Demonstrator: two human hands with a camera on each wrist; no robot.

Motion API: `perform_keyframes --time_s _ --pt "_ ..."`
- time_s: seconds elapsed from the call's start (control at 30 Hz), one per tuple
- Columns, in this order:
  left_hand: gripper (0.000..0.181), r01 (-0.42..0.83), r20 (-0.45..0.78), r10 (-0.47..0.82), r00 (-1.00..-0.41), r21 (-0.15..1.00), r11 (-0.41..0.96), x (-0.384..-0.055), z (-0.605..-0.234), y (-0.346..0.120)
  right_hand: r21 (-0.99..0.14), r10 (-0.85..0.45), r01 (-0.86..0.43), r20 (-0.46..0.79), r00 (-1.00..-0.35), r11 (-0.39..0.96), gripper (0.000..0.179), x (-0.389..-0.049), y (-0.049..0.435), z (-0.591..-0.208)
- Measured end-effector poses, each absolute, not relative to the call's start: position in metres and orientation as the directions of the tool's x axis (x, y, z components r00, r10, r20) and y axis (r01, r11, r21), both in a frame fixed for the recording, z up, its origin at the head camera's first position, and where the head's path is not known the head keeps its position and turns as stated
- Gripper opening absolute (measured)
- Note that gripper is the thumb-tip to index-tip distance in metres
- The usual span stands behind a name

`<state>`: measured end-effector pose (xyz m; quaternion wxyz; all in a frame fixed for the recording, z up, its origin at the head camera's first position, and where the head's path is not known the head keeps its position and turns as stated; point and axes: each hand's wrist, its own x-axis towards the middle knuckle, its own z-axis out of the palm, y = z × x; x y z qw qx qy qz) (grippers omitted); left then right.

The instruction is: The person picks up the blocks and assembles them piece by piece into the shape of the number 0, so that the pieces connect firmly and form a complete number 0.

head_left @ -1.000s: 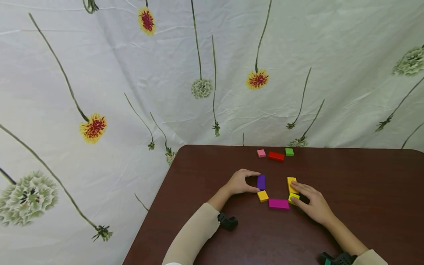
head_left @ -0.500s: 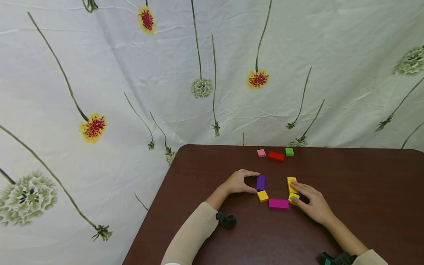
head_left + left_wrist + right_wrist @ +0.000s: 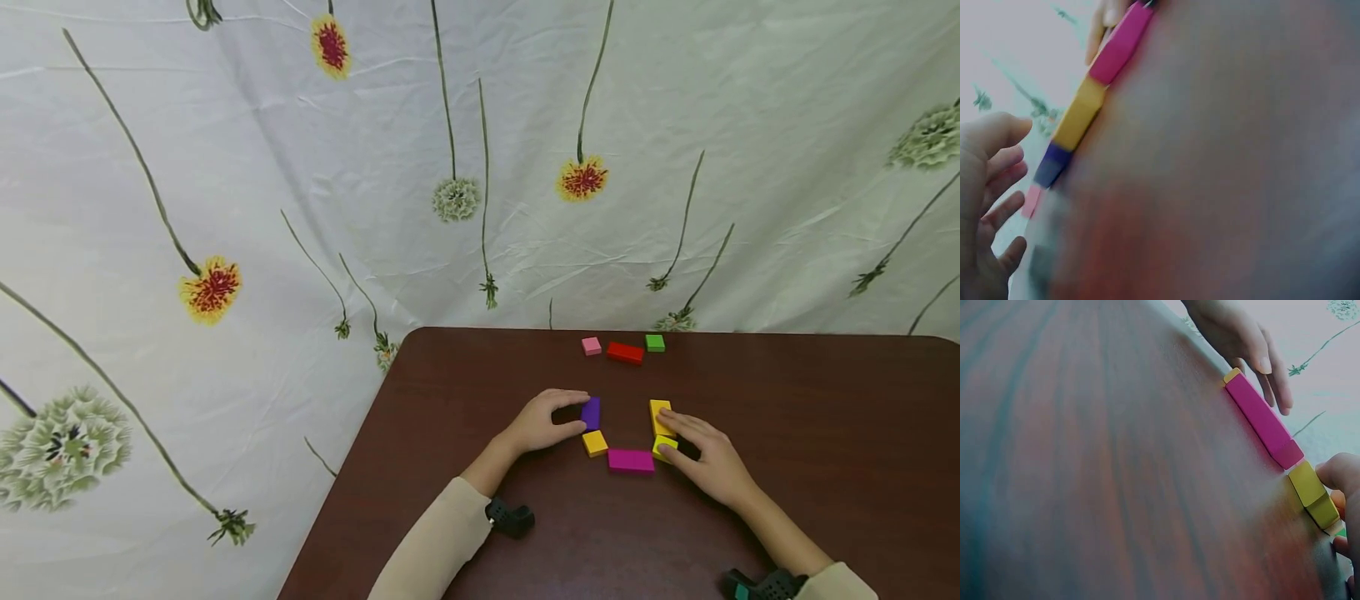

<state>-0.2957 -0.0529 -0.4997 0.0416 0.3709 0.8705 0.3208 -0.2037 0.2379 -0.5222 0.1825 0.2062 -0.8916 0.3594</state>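
Purple block — beside left hand

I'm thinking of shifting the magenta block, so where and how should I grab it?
I'd pinch the magenta block midway along its two long sides, coming down from above on the near side. It lies lengthwise from left to right with both long sides exposed, whereas the bright yellow block and small orange-yellow block sit close by its ends.

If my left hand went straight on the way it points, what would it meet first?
Most likely the purple block, which lies right in front of your left hand in the head view; whether they touch is unclear.
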Motion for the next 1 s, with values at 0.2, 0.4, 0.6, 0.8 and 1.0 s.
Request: perform_keyframes --time_s 0.2,0.4,0.6,0.8,1.0 --pt "0.056 0.639 0.155 0.675 -0.721 0.526 0.561 -0.286 -0.504 -0.043 -0.563 -0.233 -0.497 0.476 -0.848 0.661 0.048 -0.206 0.238 -0.522" --pt "0.054 0.658 0.185 0.675 -0.714 0.509 0.555 -0.283 -0.509 -0.042 -0.563 -0.236 -0.497 0.472 -0.849 0.661 0.048 -0.207 0.239 -0.523" --pt "0.054 0.663 0.214 0.666 -0.714 0.512 0.546 -0.281 -0.512 -0.042 -0.562 -0.236 -0.5 0.476 -0.847 0.659 0.048 -0.207 0.238 -0.522" --pt "0.053 0.653 0.214 0.653 -0.726 0.513 0.557 -0.28 -0.513 -0.042 -0.564 -0.231 -0.492 0.471 -0.851 0.663 0.049 -0.206 0.238 -0.523" --pt "0.053 0.642 0.205 0.646 -0.735 0.517 0.566 -0.279 -0.515 -0.042 -0.654 -0.186 -0.425 0.404 -0.896 0.626 0.053 -0.202 0.239 -0.52"
